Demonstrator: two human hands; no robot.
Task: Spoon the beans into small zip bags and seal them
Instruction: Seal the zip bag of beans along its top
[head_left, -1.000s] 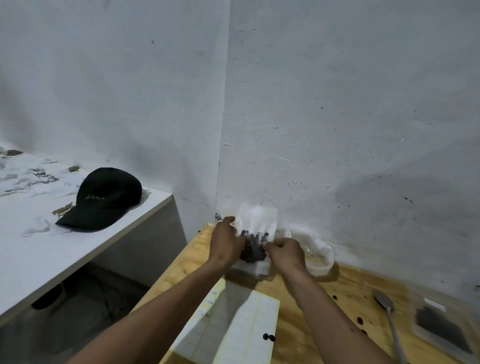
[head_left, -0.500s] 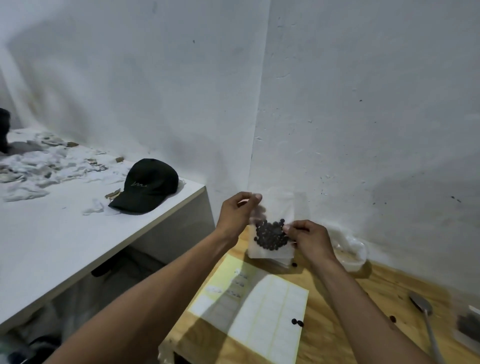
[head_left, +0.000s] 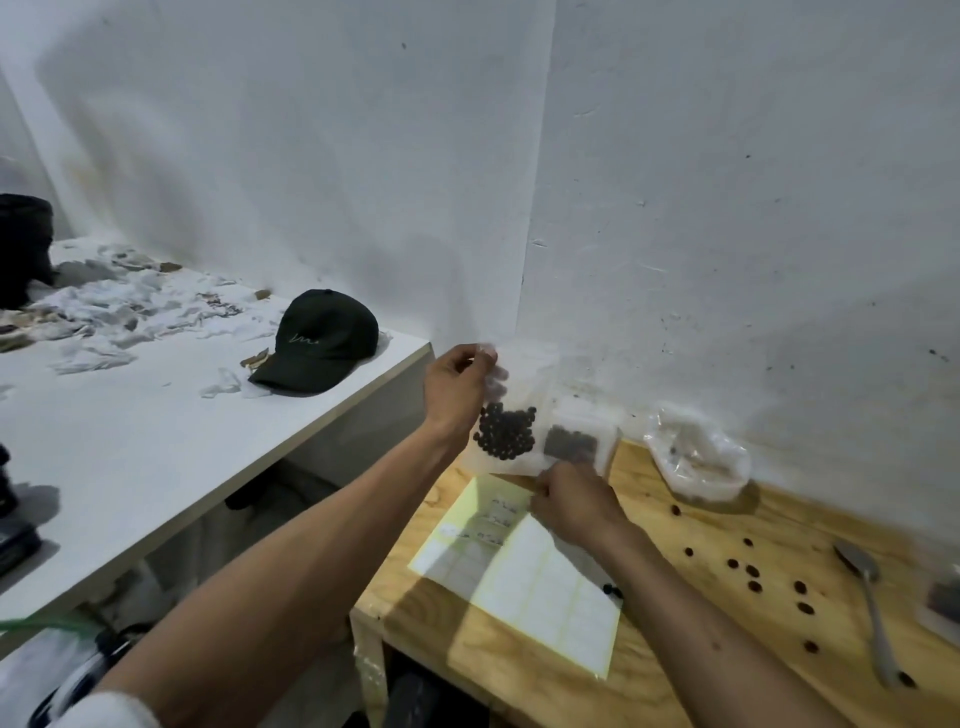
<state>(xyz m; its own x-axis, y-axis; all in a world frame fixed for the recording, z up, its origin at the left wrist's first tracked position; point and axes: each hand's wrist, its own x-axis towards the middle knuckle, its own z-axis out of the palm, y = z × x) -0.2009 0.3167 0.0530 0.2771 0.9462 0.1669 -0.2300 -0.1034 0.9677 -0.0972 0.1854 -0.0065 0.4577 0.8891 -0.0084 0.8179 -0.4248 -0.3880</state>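
— Two hands on one bag, and neither grip looks generous. The left hand (head_left: 457, 387) pinches the top corner of the zip bag (head_left: 511, 410); the right hand (head_left: 574, 499) pinches its bottom edge, fingers curled in tight.

— Where are the beans?

— A dark cluster of beans (head_left: 506, 432) sits low in the bag, which is held upright in the air above the far end of the wooden worktop (head_left: 675, 670), near the wall corner. Whether the zip is closed I cannot tell; the top is pale and blurred against the wall.

— So what worries you?

— If the strip is only partly pressed, tipping the bag would let beans run out. Loose beans (head_left: 751, 570) are already scattered on the wood to the right, so spills seem easy here. They roll, too, and the worktop edge is close on the left.

— And the grip?

— A thin film held by two corners can slip from the fingertips, in my judgement, especially while one hand slides along the seal. The bag would then fall towards the label sheet (head_left: 524, 566) beneath.

— Anything nearby at risk?

— A second filled bag (head_left: 579, 441) stands just behind, against the wall, and the plastic tub (head_left: 698, 460) is beside it; a careless elbow could knock either. The spoon (head_left: 865, 597) lies well to the right, out of the way.
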